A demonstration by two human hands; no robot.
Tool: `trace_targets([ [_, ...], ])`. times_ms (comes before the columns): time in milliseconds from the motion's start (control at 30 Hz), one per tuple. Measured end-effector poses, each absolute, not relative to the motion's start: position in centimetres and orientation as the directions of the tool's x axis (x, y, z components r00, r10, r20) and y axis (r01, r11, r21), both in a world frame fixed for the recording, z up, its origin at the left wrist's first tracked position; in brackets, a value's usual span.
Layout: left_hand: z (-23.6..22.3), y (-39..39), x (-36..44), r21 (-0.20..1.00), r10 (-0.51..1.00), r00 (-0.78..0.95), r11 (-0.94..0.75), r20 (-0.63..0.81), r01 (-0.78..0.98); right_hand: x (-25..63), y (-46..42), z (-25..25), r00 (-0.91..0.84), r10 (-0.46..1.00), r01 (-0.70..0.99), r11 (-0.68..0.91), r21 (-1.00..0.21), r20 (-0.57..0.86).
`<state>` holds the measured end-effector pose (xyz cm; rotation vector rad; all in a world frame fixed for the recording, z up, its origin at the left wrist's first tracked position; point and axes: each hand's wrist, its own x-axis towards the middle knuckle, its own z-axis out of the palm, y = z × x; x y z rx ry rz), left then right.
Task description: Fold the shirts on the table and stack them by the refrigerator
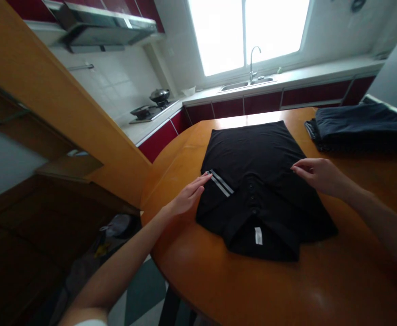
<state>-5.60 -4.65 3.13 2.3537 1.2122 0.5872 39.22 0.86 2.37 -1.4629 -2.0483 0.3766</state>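
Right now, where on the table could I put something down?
The table has bare wood between the black shirt's collar and the near edge. Another bare patch lies between the shirt and the rounded far-left edge. The middle is crowded: the shirt, with the left hand and right hand at its sides. Folded dark clothes fill the far right.
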Motion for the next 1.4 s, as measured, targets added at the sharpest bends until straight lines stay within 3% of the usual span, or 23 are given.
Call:
trace_targets([
  [167, 1.6, -6.5, -5.8, 0.307, 0.721, 0.688, -0.64, -0.076, 0.704, 39.6, 1.3, 1.8, -0.22, 0.935, 0.769, 0.342, -0.541, 0.279],
  [267, 2.1, -6.2, -6.4, 0.301, 0.683, 0.717, -0.66, -0.142, 0.688, 39.6, 1.6, 1.4, -0.24, 0.93, 0.766, 0.358, -0.534, 0.279],
  [367, 3.6, -3.6, -6.9, 0.36, 0.732, 0.68, -0.625, -0.038, 0.693, 39.4, 1.5, 1.3, -0.236, 0.933, 0.765, 0.351, -0.54, 0.272],
  [467, 4.1, -0.1, -5.8, 0.357, 0.86, 0.495, -0.504, 0.124, 0.786, 39.0, 1.4, 1.2, -0.204, 0.939, 0.767, 0.329, -0.551, 0.277],
  [633, 0.8, 2.2, -0.9, 0.234, 0.967, 0.241, -0.253, 0.08, 0.939, 39.0, 1.6, 0.4, -0.148, 0.918, 0.777, 0.338, -0.531, 0.369],
  [767, -1.6, 1.6, 0.5, 0.186, 0.961, 0.266, -0.277, 0.081, 0.943, 40.0, 2.4, 0.4, -0.086, 0.914, 0.761, 0.318, -0.566, 0.397],
  [1000, -1.9, 2.7, -1.3, 0.171, 0.969, 0.238, -0.246, 0.066, 0.954, 41.2, 4.1, 0.1, 0.065, 0.925, 0.756, 0.199, -0.624, 0.374],
  [1200, -1.7, 3.3, -1.7, 0.193, 0.97, 0.225, -0.239, 0.088, 0.952, 40.4, 4.0, -0.3, 0.039, 0.921, 0.734, 0.236, -0.636, 0.387],
  [1400, -0.3, 3.9, -3.0, 0.318, 0.937, 0.082, -0.196, 0.338, 0.928, 39.9, 3.6, -0.4, -0.001, 0.907, 0.741, 0.283, -0.609, 0.42],
])
